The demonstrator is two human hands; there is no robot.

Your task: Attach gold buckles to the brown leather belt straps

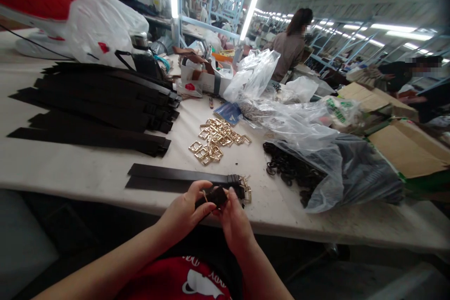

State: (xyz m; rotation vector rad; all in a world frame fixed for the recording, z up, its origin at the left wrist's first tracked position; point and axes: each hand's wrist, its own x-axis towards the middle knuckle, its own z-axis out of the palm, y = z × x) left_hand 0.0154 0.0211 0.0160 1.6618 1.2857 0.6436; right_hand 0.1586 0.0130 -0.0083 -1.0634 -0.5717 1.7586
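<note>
My left hand (184, 213) and my right hand (235, 221) meet at the near table edge, both closed on the end of a black belt strap (214, 195). A small gold part shows between my left fingers; what it is I cannot make out. Just beyond my hands lie two finished black belts (176, 177) with gold buckles at their right ends. Farther back sits a heap of loose gold buckles (215, 140). A pile of black loops (284, 166) lies to the right.
A big stack of black straps (98, 103) covers the left of the white table (70, 168). Clear plastic bags (298, 122) and cardboard boxes (397, 145) crowd the right. Other people work at benches behind.
</note>
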